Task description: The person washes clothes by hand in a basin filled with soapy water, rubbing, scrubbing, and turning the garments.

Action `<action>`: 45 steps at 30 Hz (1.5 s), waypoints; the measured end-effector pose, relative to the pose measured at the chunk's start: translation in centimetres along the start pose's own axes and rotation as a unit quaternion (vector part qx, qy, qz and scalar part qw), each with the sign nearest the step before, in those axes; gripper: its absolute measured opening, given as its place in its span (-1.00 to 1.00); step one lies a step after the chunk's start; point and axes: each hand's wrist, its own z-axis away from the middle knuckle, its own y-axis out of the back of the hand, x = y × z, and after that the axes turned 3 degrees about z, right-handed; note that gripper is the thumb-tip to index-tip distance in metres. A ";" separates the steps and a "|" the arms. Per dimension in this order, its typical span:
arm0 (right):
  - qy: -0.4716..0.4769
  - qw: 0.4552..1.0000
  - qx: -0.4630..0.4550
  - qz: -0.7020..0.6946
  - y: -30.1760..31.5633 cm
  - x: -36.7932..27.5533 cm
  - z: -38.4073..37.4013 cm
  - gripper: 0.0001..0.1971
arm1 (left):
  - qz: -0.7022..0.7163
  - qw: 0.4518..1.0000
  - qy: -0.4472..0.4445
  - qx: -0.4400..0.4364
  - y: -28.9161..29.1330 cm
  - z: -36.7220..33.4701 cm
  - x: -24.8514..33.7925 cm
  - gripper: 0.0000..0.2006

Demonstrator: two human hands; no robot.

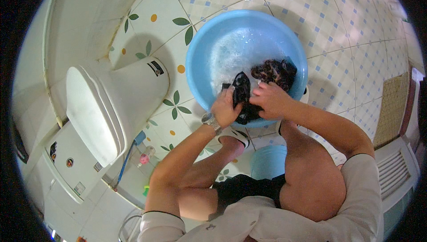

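Observation:
A light-blue round basin [194,64] in front of me holds water with white suds [233,48]. At its near side, a wet black cloth garment [241,88] is bunched between my two hands. My left hand [227,108], with a metal watch on the wrist, grips the garment's left side, thumb toward the middle. Fingers curled, my right hand [272,101] pinches the same garment from the right. A darker mottled garment [275,73], black with brownish patches, lies in the water just beyond my right hand. The black garment's lower folds are partly hidden by my hands.
A white toilet [129,93] stands to the left of the basin. A smaller blue bucket [268,162] sits between my legs. Beyond it, tiled floor [329,24] surrounds the basin, and a louvred white panel [393,171] is at the right.

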 end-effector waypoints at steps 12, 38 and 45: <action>-0.033 0.988 0.089 0.118 -2.9 6.6 -7.6 -0.70 | -0.240 0.970 0.041 0.021 -0.4 -6.6 1.9 0.06; -0.087 0.994 0.021 -0.057 0.0 -1.3 -2.2 -0.43 | 0.364 0.929 0.006 -0.059 -2.5 0.6 -2.9 -0.14; -0.063 0.986 0.114 0.103 -5.9 4.2 -5.0 -0.59 | 0.063 0.997 -0.032 0.013 -1.9 -0.6 0.5 0.14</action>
